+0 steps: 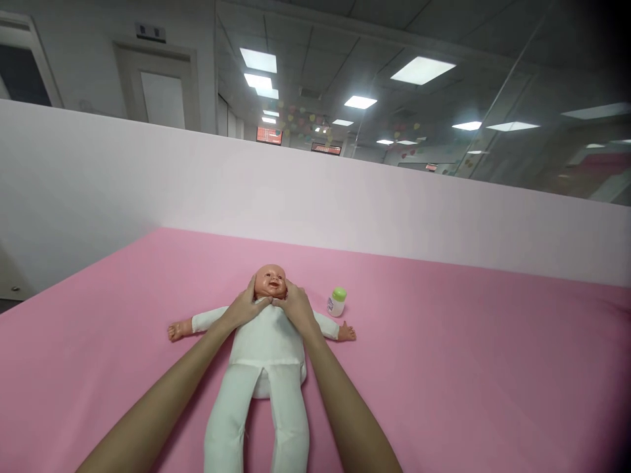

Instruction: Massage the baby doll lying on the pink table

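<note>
A baby doll [269, 335] with a soft white cloth body lies on its back on the pink surface, arms spread to both sides. My left hand [245, 307] cups one side of its head and neck, thumb at the chin. On the opposite side my right hand [297, 306] holds the head in the same way, its thumb close to the left one. The fingers behind the doll's head are partly hidden. To the right of my right hand, beyond the doll's arm, stands a small jar [336, 302] with a green lid.
Pink cloth or padding [444, 368] covers the table under the doll. A low white partition [369, 203] runs along its far side. Past it are a door [158, 89], glass panels and lit ceiling lamps.
</note>
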Demonstrator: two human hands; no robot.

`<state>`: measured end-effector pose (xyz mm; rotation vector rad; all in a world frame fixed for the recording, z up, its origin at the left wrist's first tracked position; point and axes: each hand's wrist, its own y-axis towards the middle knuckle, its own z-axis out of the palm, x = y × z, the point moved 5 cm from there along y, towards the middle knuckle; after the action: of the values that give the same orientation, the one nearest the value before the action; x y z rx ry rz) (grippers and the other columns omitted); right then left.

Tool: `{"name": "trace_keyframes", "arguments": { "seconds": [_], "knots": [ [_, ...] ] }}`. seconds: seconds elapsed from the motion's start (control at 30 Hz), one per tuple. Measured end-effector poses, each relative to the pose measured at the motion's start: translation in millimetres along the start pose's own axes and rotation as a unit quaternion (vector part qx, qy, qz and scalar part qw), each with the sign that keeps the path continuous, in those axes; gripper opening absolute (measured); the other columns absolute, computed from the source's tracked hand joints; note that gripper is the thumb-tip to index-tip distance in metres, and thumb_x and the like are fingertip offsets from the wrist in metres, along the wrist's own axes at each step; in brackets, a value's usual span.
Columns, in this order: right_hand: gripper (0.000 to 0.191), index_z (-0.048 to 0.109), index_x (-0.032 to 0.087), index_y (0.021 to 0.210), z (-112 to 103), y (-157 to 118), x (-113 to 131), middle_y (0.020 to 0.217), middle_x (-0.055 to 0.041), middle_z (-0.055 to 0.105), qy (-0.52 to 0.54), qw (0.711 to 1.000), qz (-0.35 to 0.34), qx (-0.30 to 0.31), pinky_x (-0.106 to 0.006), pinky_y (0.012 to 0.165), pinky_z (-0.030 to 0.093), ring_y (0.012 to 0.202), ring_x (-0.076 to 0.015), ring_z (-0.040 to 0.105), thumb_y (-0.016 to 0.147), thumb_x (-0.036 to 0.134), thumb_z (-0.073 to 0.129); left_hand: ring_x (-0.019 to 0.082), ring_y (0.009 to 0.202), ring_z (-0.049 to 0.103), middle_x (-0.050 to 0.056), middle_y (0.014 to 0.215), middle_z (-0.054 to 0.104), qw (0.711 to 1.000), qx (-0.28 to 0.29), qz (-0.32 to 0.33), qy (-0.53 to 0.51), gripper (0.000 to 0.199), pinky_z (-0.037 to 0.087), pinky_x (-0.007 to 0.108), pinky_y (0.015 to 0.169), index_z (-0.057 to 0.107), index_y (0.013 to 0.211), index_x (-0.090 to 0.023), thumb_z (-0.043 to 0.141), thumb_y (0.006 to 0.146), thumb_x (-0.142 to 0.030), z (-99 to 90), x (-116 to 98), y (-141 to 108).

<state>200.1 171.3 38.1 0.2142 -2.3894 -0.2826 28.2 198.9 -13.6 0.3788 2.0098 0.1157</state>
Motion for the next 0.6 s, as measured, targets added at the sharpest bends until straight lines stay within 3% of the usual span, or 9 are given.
{"name": "trace_keyframes", "arguments": {
  "seconds": [0.1,0.17,0.27,0.33,0.5,0.6],
  "knots": [
    [0.018,0.063,0.020,0.088,2,0,-2,0.081,-0.0024,0.070,-0.017,1.000,0.013,-0.018,-0.026,0.064,0.035,0.074,-0.0191,0.058,0.078,0.024,0.077,0.032,0.119,0.066,0.016,0.132,0.069,1.000,0.008,-0.005,0.012,0.086,0.050,0.040,0.099,0.037,0.157,-0.017,0.065,0.088,-0.061,1.0,-2,-1],
    [0.020,0.063,0.019,0.084,3,1,-8,0.079,-0.0021,0.069,0.012,0.999,0.022,-0.019,-0.026,0.063,0.035,0.072,-0.0186,0.056,0.076,0.027,0.078,0.033,0.114,0.067,0.017,0.125,0.067,0.998,-0.019,-0.010,0.067,0.082,0.050,0.042,0.098,0.045,0.152,-0.016,0.064,0.087,-0.063,-1.8,-2,-1],
    [0.024,0.065,0.018,0.088,6,3,-14,0.080,-0.0008,0.069,0.088,0.996,0.006,0.008,-0.026,0.064,0.038,0.072,-0.0184,0.057,0.074,0.032,0.080,0.033,0.105,0.067,0.015,0.111,0.064,0.989,-0.060,-0.006,0.136,0.074,0.052,0.043,0.094,0.058,0.137,-0.014,0.069,0.082,-0.062,-6.7,-4,0],
    [0.027,0.067,0.018,0.093,6,3,-15,0.083,-0.0006,0.071,0.111,0.993,-0.014,0.027,-0.026,0.066,0.039,0.074,-0.0187,0.058,0.075,0.034,0.079,0.032,0.102,0.067,0.013,0.104,0.064,0.991,-0.053,-0.002,0.120,0.067,0.053,0.041,0.089,0.063,0.128,-0.014,0.072,0.080,-0.059,-7.5,-5,2],
    [0.026,0.064,0.019,0.087,3,4,-15,0.081,-0.0029,0.071,-0.010,1.000,0.004,0.007,-0.026,0.063,0.034,0.072,-0.0190,0.056,0.079,0.038,0.079,0.025,0.088,0.070,0.008,0.108,0.075,1.000,-0.009,0.018,-0.002,0.067,0.054,0.034,0.080,0.064,0.124,-0.017,0.081,0.072,-0.057,-9.3,-12,4],
    [0.027,0.062,0.018,0.087,4,3,-13,0.087,-0.0061,0.071,-0.060,0.998,0.013,-0.002,-0.026,0.063,0.033,0.076,-0.0202,0.058,0.081,0.038,0.080,0.025,0.086,0.072,0.006,0.103,0.078,1.000,-0.016,0.014,0.021,0.058,0.053,0.032,0.078,0.068,0.118,-0.020,0.078,0.074,-0.057,-13.0,-20,-1]
  ]
}}
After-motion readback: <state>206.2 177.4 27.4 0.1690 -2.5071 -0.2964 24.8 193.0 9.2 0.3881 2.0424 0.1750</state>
